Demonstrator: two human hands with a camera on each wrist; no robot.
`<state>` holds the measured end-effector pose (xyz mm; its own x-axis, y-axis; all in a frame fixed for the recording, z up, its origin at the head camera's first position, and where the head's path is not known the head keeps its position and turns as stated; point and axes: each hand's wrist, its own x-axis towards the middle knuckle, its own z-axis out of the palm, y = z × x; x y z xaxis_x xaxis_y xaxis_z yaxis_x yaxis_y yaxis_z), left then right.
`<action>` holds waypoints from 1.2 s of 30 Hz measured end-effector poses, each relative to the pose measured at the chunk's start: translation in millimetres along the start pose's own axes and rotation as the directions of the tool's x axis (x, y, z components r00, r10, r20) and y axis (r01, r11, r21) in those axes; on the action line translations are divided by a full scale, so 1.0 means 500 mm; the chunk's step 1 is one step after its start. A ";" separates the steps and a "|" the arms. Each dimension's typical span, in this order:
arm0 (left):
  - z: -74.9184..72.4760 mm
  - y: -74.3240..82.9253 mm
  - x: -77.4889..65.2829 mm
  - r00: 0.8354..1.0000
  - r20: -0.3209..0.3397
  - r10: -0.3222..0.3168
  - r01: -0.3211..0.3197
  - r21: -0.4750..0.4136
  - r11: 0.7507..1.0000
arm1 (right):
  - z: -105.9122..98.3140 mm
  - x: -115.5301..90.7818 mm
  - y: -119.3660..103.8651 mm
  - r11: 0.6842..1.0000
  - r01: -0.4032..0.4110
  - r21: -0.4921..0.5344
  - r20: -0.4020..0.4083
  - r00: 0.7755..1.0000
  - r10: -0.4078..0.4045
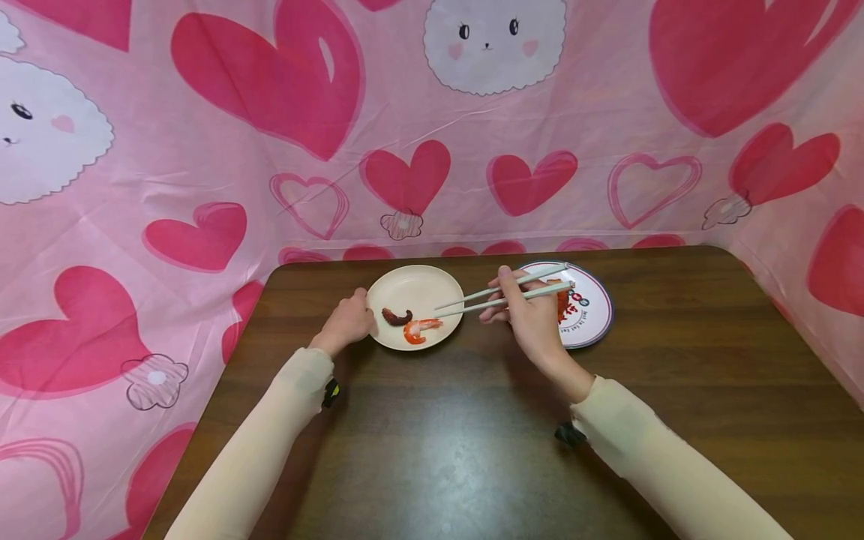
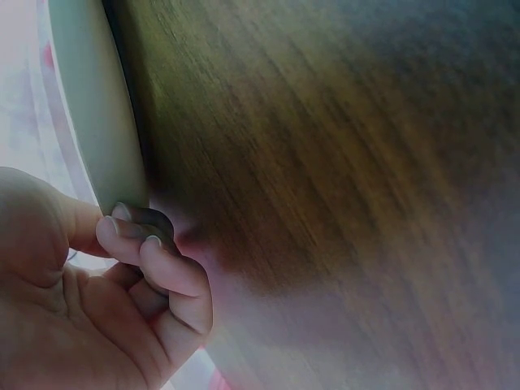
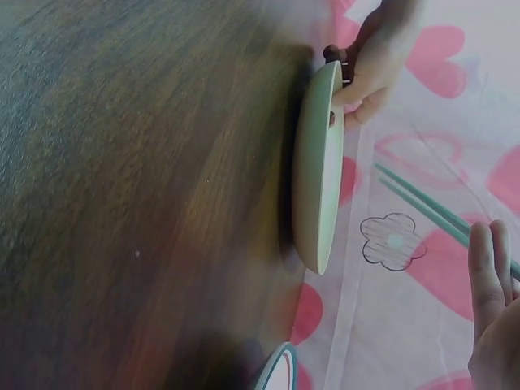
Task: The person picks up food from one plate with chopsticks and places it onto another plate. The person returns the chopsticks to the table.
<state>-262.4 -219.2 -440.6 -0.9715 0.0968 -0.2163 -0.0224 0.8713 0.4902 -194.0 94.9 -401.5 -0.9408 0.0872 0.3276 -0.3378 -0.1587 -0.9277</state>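
Left hand: the left hand [image 1: 347, 324] pinches the rim of the cream plate [image 1: 412, 285], thumb on top, curled fingers under.
Right hand: the right hand [image 1: 529, 315] holds two long, thin, pale green chopsticks [image 1: 466, 310]; their tips sit a little apart over the cream plate's right side.
Cream plate: round, smooth, with raised sides, on the table's far part.
Shrimp: the orange and white, bendy shrimp [image 1: 418, 328] lies on the cream plate, near the tips; I cannot tell if they touch.
Brown piece: the bumpy, curled brown piece [image 1: 397, 319] lies beside the shrimp.
White plate: the round white plate [image 1: 597, 296] has a blue rim, partly behind the right hand.
Table: the table [image 1: 432, 435] is brown, shiny, with wood stripes.
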 end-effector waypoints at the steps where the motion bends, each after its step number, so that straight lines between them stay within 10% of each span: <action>1: 0.000 -0.001 0.001 1.000 0.000 -0.002 0.002 -0.002 1.000 | -0.001 0.000 -0.001 1.000 0.005 -0.002 0.004 1.000 -0.005; 36: -0.002 -0.002 0.002 1.000 0.024 -0.020 0.020 -0.001 1.000 | -0.033 0.000 -0.009 0.997 0.077 0.025 0.021 0.997 -0.078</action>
<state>-263.5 -220.6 -440.7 -0.9650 0.0913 -0.2460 -0.0417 0.8724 0.4870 -191.9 112.1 -400.2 -0.9120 0.0786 0.4025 -0.4101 -0.1760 -0.8949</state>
